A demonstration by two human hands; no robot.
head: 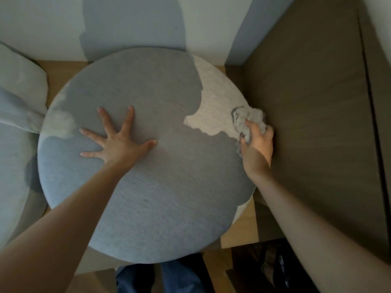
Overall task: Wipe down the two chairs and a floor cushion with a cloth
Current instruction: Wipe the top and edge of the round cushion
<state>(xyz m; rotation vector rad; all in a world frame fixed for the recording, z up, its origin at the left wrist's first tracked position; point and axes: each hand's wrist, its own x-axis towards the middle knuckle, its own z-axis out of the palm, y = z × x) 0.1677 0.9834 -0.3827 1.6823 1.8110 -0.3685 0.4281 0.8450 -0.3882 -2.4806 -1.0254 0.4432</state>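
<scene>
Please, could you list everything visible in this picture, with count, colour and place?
round cushion: one, grey, centre, on the floor
cloth: one, grey, crumpled, at the cushion's right edge
soft padding: one, pale grey, left edge
panel: one, brown, right side
floor: wooden, light brown, around the cushion
trousers: blue, bottom edge
left hand: one, spread flat on the cushion
right hand: one, grips the cloth

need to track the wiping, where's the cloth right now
In the head view the cloth is bunched in the right hand at the right edge of the round grey cushion, close beside the brown wall panel.
</scene>
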